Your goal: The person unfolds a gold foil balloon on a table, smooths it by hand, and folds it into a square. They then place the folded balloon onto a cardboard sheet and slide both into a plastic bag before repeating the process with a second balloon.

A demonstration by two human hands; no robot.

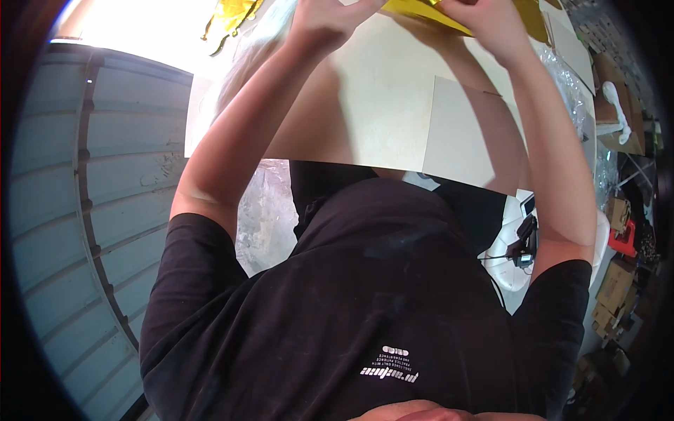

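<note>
At the top edge of the view, a shiny gold sheet [439, 19] lies between my two hands, partly cut off by the frame. My right hand [488, 22] has its thumb and fingers pressed together on the sheet's near edge. My left hand [324, 21] is beside the sheet's left end, its thumb stretched toward it; its other fingers are outside the picture. Both forearms reach over a pale tabletop [386, 91]. Another crumpled gold piece [230, 21] hangs at the upper left, near the bright glare.
A flat pale panel [460, 130] lies on the tabletop's near part. Clear plastic wrap [562, 81] runs along the right side. Cardboard boxes [614, 288] and a red object [623, 238] stand farther right. A black device with a cable [523, 245] rests on a white seat.
</note>
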